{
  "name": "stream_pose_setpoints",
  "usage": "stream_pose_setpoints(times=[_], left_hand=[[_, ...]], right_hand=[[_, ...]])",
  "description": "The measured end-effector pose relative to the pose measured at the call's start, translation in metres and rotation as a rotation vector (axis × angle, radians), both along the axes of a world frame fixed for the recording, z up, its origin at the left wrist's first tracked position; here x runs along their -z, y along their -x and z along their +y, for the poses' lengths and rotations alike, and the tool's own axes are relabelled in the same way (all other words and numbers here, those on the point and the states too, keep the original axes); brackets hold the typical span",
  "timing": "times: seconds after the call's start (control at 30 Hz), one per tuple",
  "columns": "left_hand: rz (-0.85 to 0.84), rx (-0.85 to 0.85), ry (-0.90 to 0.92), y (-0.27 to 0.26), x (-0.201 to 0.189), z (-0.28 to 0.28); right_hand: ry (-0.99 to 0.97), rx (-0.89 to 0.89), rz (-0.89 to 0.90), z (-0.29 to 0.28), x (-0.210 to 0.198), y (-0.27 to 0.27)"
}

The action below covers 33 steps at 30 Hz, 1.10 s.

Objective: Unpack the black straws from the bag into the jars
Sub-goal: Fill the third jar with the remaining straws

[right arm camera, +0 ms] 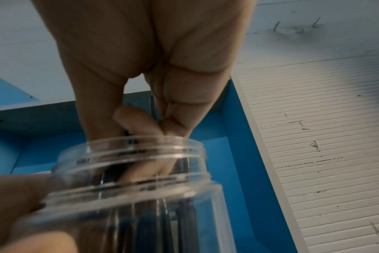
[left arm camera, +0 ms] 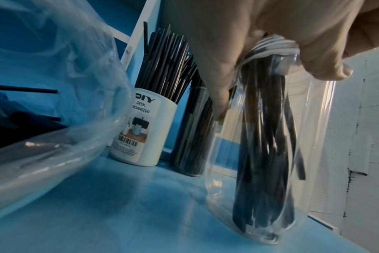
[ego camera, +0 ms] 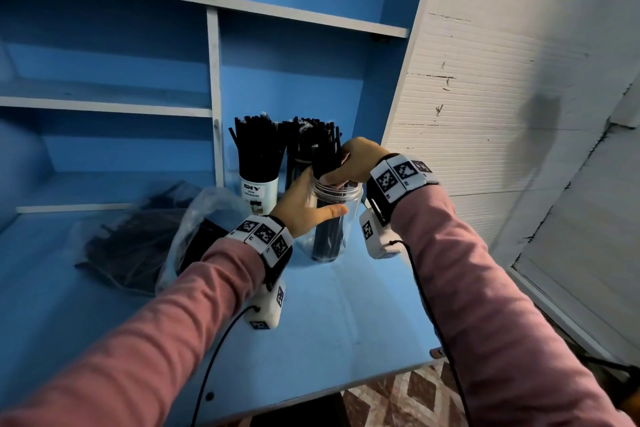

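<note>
A clear jar (ego camera: pixel 334 218) is steadied on the blue bench (ego camera: pixel 346 315) by the left hand (ego camera: pixel 304 204), whose fingers (ego camera: pixel 329 211) and thumb are curled round its wall just under the threaded rim. A bunch of black straws (ego camera: pixel 325 239) is being lowered into it by the right hand (ego camera: pixel 353 163); the fingers (right arm camera: pixel 138 123) are closed round the bunch at the jar's mouth, and the lower ends are seen near the jar's base in the left wrist view.

The task is judged well advanced but not finished. Just beyond the fingers, a white organizer cup (ego camera: pixel 259 194) and a second clear jar (left arm camera: pixel 193 133) are already packed with straws. Off to the side of the left wrist, the plastic bag (ego camera: pixel 194 218) is seen lying open with dark straws inside, and a further dark heap (ego camera: pixel 128 250) is seen past it, so more remains to be unpacked.

Little is found in the way: the full containers stand close behind the fingers and could be knocked, and the cupboard's side panel (ego camera: pixel 398 80) rises just beyond the right hand.
</note>
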<state>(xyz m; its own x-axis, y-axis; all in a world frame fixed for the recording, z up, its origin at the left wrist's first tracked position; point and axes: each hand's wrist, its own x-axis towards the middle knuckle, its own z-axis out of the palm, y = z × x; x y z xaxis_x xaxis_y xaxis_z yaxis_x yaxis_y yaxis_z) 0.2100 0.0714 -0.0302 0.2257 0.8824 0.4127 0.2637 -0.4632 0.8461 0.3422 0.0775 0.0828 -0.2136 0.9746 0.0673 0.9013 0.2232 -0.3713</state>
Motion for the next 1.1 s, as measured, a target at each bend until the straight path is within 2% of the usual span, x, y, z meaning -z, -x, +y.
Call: stream_pose_setpoints(times=[0.2,0.33,0.47,0.53,0.63,0.8,0.9,1.0,1.1], left_hand=[[0.003,-0.003,0.006,0.001,0.002,0.002],[0.011,-0.018,-0.001,0.001,0.002,0.002],[0.020,-0.019,0.022,0.001,0.002,0.004],[0.002,-0.021,0.029,0.000,0.002,0.003],[-0.037,0.001,0.028,-0.002,0.002,0.000],[-0.065,0.012,0.036,-0.003,0.002,0.000],[-0.059,0.034,0.053,-0.002,0.000,0.001],[0.025,0.023,0.080,0.004,-0.002,-0.001],[0.080,-0.024,0.087,0.019,-0.005,-0.005]], right_hand=[[-0.090,0.011,0.006,-0.002,0.005,-0.011],[-0.273,0.016,0.184,-0.004,0.009,-0.008],[-0.437,-0.153,0.257,-0.007,0.017,-0.002],[-0.435,-0.241,0.190,-0.007,0.024,0.001],[-0.377,-0.248,0.101,-0.005,0.036,0.000],[-0.434,-0.279,0.184,-0.005,0.041,-0.002],[-0.410,-0.329,0.125,-0.005,0.045,0.000],[-0.427,-0.303,0.125,-0.006,0.045,0.000],[-0.513,-0.290,0.203,-0.012,0.040,0.004]])
